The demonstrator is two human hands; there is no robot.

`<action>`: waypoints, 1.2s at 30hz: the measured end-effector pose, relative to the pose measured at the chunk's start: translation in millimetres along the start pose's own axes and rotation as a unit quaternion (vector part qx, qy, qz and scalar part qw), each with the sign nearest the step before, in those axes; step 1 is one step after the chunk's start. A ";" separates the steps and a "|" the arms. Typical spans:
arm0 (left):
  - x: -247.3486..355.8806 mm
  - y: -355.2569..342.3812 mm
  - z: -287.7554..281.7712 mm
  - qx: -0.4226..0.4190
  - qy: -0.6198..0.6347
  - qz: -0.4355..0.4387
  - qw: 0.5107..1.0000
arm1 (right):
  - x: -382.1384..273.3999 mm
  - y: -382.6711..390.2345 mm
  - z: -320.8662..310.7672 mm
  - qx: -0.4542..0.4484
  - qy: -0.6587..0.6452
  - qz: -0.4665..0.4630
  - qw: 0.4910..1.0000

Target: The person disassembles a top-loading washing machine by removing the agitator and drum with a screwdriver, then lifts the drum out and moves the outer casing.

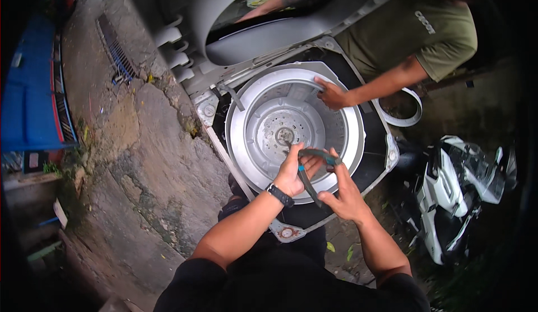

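the strip (pixel 307 182), dark and bent into an arc, is above the near side of the tub (pixel 239 138), over its rim and opening. the left hand (pixel 289 173) is partly closed, with the strip held at its bend between thumb and fingers. the right hand (pixel 348 195) is spread wider: its thumb bears on the lower arm of the strip and its fingertips meet the upper arm. how firmly either hand presses cannot be told. caution: if the right fingertips slip, the strip may spring straight, since it appears to be held bent. if both holds loosen, it may drop into the tub, as the opening lies directly below. the watch (pixel 280 195) on the left wrist is near the rim and could scrape it if the arm lowers. the co-worker's hand (pixel 334 95) rests on the far right of the rim; a push there could shift the tub while the strip is over it. the frame (pixel 287 232) shows rust at its near corner, a possible scratch hazard to the forearms.
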State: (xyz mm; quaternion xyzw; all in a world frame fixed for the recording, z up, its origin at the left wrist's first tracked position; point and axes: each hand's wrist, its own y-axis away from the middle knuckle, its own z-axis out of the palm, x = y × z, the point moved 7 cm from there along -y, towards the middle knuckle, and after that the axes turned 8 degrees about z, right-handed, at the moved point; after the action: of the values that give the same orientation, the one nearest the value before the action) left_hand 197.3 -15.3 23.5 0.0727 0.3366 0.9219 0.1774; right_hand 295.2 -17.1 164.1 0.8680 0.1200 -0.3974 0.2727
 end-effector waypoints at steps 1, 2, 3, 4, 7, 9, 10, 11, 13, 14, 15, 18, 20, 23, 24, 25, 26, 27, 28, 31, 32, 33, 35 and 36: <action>4.2 -9.1 2.1 0.001 0.015 0.007 1.000 | -1.1 -14.2 -0.1 -0.014 0.009 -0.003 1.000; 7.6 -17.6 6.1 -0.017 0.031 0.022 0.999 | -13.9 -27.0 -1.1 -0.021 0.043 -0.084 0.995; 16.2 -28.5 13.2 -0.039 0.042 0.040 0.998 | -24.4 -41.4 -3.4 -0.025 0.073 -0.171 0.982; 23.6 -27.7 20.5 -0.051 0.040 0.048 0.997 | -22.4 -50.7 -6.9 -0.009 0.101 -0.222 0.970; 38.9 -41.0 13.1 -0.017 0.064 0.093 0.993 | -22.2 -81.8 -11.4 -0.069 0.091 -0.281 0.953; 35.3 -48.0 17.6 -0.020 0.092 0.109 0.990 | -20.0 -106.0 -9.9 -0.100 0.120 -0.305 0.939; 32.9 -49.4 18.9 -0.021 0.102 0.113 0.988 | -14.3 -115.1 -6.3 -0.103 0.109 -0.334 0.931; 30.4 -53.3 18.9 -0.022 0.111 0.116 0.987 | -9.8 -123.2 -3.3 -0.104 0.097 -0.362 0.921; 30.6 -72.0 -3.8 -0.013 0.070 0.161 0.984 | -5.4 -143.0 6.7 -0.114 0.065 -0.353 0.927; 27.6 -75.7 -5.0 -0.057 0.061 0.159 0.984 | 6.6 -154.8 12.8 -0.091 0.036 -0.358 0.929; 31.1 -76.0 -8.9 -0.098 0.051 0.158 0.981 | 11.9 -169.1 19.0 -0.069 0.004 -0.363 0.929; 64.5 -33.4 -45.1 0.114 -0.426 0.098 0.892 | 43.3 -241.2 39.0 -0.081 -0.011 -0.232 0.969; 114.2 29.5 -20.2 0.185 -0.753 0.212 0.595 | 111.6 -296.5 55.1 -0.073 -0.044 -0.122 0.989; 135.5 82.0 -24.7 0.239 -0.808 0.423 0.332 | 197.3 -339.8 79.1 0.029 -0.043 -0.064 0.997; 132.5 78.0 -36.1 0.247 -0.837 0.403 0.276 | 214.8 -345.7 100.2 -0.010 0.036 -0.021 0.999; 132.5 71.8 -45.9 0.252 -0.862 0.382 0.219 | 233.8 -350.9 117.9 -0.047 0.114 0.022 0.992; 136.0 68.0 -56.6 0.265 -0.848 0.389 0.243 | 247.1 -356.7 129.9 -0.071 0.172 0.026 0.982; 139.2 64.4 -61.0 0.278 -0.833 0.396 0.270 | 261.6 -361.8 137.6 -0.070 0.179 0.031 0.981; 139.9 63.0 -63.7 0.280 -0.837 0.390 0.263 | 270.6 -364.8 140.1 -0.056 0.172 0.024 0.983; 139.5 62.1 -69.1 0.261 -0.844 0.384 0.269 | 288.4 -369.5 149.3 -0.036 0.138 0.031 0.989; 139.2 61.5 -69.5 0.259 -0.840 0.393 0.271 | 290.3 -369.6 146.6 0.010 0.121 0.028 0.992; 140.3 62.3 -70.8 0.260 -0.838 0.393 0.274 | 293.4 -370.3 142.6 0.056 0.103 0.022 0.993; 139.8 62.6 -72.9 0.249 -0.840 0.398 0.273 | 307.7 -360.9 151.3 0.054 0.094 0.032 0.994; 139.7 61.8 -71.0 0.246 -0.840 0.401 0.272 | 325.7 -355.5 154.8 0.037 0.120 0.045 0.991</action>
State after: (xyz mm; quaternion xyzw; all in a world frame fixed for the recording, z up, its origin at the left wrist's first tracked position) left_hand 32.7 -48.9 11.4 0.9723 0.1404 0.1782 -0.0562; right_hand 260.9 184.5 -299.1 0.9234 0.0976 -0.2815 0.2420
